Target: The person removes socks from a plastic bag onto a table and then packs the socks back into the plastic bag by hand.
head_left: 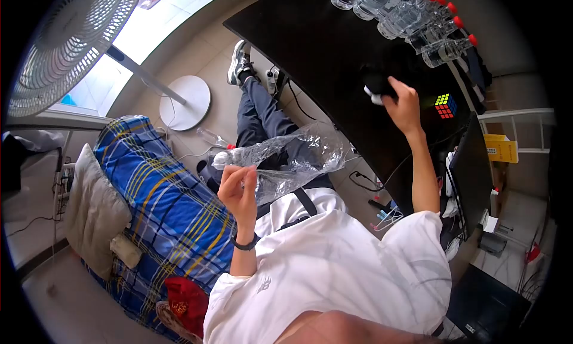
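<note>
My left hand (237, 194) pinches the edge of a clear plastic bag (304, 156), which spreads over my lap. A small white rounded item (225, 158) shows at the bag's near end, just beyond my fingers; its kind is unclear. Over the black table, my right hand (401, 103) closes its thumb and fingers on a small black and white bundle (374, 95). Its dark part blends into the tabletop, so its full shape is hard to make out. A Rubik's cube (445, 106) rests on the table to the right of that hand.
Several water bottles with red caps (441, 51) line the far side of the black table (298, 33). A standing fan (113, 51) is at the left, near a blue plaid bed cover (155, 183). Another bottle (213, 138) lies near my legs. Cables hang beside the table.
</note>
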A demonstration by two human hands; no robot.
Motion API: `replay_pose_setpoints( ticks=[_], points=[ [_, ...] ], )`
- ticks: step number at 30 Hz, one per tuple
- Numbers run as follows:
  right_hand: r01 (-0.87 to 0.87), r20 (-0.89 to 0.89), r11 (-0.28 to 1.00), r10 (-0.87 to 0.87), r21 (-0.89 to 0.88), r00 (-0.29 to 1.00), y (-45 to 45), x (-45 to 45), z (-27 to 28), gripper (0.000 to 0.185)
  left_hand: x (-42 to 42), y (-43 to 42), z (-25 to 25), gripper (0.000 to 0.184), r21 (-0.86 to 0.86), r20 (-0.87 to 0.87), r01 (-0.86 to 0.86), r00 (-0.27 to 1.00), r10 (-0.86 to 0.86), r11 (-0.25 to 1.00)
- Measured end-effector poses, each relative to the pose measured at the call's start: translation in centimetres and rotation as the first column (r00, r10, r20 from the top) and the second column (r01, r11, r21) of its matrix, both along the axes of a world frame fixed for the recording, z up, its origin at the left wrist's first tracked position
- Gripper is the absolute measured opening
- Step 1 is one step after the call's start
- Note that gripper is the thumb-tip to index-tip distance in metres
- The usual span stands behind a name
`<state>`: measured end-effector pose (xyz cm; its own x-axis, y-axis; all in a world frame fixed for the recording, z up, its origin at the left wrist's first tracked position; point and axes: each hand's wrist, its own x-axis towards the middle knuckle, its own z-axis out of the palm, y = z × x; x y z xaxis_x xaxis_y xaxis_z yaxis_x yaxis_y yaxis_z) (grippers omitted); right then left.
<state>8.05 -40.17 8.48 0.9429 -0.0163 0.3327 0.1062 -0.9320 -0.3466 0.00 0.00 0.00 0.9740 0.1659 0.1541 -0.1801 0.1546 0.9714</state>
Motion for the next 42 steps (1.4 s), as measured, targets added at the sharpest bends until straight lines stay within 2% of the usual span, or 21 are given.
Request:
replay_pose_setpoints(
  ticks=[3,5,7,11,15,17,18,19,22,23,25,26,29,31,33,35,37,39,40,41,42],
  points=[
    [-0.17,-0.264,0.908,0.284,0.384,0.922,5.6,-3.1,4.8,0.031,-0.2,0.9,0.6,0.01,0.026,-0.013,0.012,1.0,-0.012,1.0],
    [-0.442,-0.357,0.89,0.451,0.113,0.818,7.1,-3.3,5.1,0.027,-0.1,0.2,0.4,0.009,-0.003,0.0,-0.003,1.0,0.003,1.0],
    [-0.466,-0.474,0.885,0.403,-0.018,0.783,9.8,-3.4,4.4,0.027,0.0,-0.5,0.4,0.008,-0.027,0.003,0.011,1.0,-0.011,1.0],
    [-0.615,-0.51,0.767,0.46,-0.185,0.727,13.6,-3.1,0.6,0.027,-0.4,-0.3,0.3,0.008,0.015,-0.013,-0.008,1.0,0.008,1.0],
    [-0.663,-0.493,0.735,0.528,-0.143,0.692,14.6,-2.3,-0.4,0.028,-0.5,0.2,0.4,0.009,0.036,0.033,-0.023,0.999,0.022,0.999],
    [-0.639,-0.365,0.767,0.581,-0.051,0.727,15.1,-2.5,-0.4,0.035,-0.6,0.3,0.6,0.01,-0.006,-0.001,-0.022,1.0,0.022,1.0],
    [-0.623,-0.323,0.777,0.613,0.083,0.721,15.6,-2.9,-0.5,0.043,-0.7,0.3,0.7,0.01,-0.008,-0.002,-0.024,1.0,0.024,1.0],
    [-0.623,-0.325,0.778,0.612,0.081,0.721,16.0,-3.3,-0.6,0.043,-0.7,0.3,0.7,0.009,-0.01,-0.005,-0.022,1.0,0.022,1.0],
    [-0.654,-0.247,0.651,0.756,0.384,0.606,16.2,-3.5,-1.2,0.041,-0.5,0.2,0.5,0.009,-0.02,0.004,-0.017,1.0,0.017,1.0],
    [-0.656,-0.25,0.649,0.757,0.384,0.603,16.2,-3.4,-1.6,0.041,-0.5,0.2,0.4,0.009,-0.02,0.014,-0.016,1.0,0.016,1.0],
    [-0.682,-0.06,0.581,0.779,0.444,0.624,16.3,-3.2,-2.2,0.034,-0.6,0.1,0.4,0.009,-0.022,0.008,-0.014,1.0,0.014,1.0],
    [-0.681,-0.06,0.581,0.778,0.445,0.625,16.4,-3.2,-2.0,0.034,-0.6,0.1,0.4,0.009,-0.022,0.005,-0.008,1.0,0.008,1.0],
    [-0.789,0.061,0.524,0.82,0.321,0.569,15.7,-2.5,-0.2,0.025,-0.6,0.3,0.7,0.008,-0.006,-0.009,-0.005,1.0,0.005,1.0],
    [-0.669,-0.028,0.638,0.731,0.382,0.682,12.2,-1.1,1.3,0.024,-0.4,0.4,0.4,0.008,-0.01,0.0,-0.01,1.0,0.01,1.0],
    [-0.386,-0.079,0.846,0.442,0.368,0.893,8.4,1.1,3.9,0.025,-0.5,0.5,0.3,0.008,-0.01,0.008,-0.02,1.0,0.02,1.0],
    [-0.208,0.199,0.974,0.223,-0.092,0.954,2.5,5.5,3.1,0.021,-0.4,0.4,0.4,0.007,-0.026,0.009,-0.022,1.0,0.023,0.999],
    [0.108,0.306,0.942,-0.006,-0.317,0.952,-5.1,8.0,0.2,0.027,-0.5,0.3,0.6,0.008,-0.033,0.006,-0.021,1.0,0.022,0.999],
    [0.332,0.325,0.827,-0.194,-0.453,0.926,-9.7,8.4,-2.1,0.037,-0.5,0.3,0.7,0.008,-0.042,0.003,-0.029,1.0,0.03,0.999],
    [0.412,0.286,0.786,-0.308,-0.461,0.907,-10.8,8.1,-3.2,0.045,-0.5,0.4,0.7,0.008,-0.028,0.008,-0.037,0.999,0.037,0.999],
    [0.439,0.284,0.76,-0.338,-0.48,0.897,-12.0,7.7,-4.6,0.042,-0.6,0.5,0.7,0.008,-0.01,0.008,-0.044,0.999,0.044,0.999],
    [0.42,0.202,0.818,-0.369,-0.392,0.907,-11.8,7.4,-4.8,0.036,-0.6,0.6,0.6,0.008,-0.005,0.006,-0.047,0.999,0.047,0.999]
  ],
)
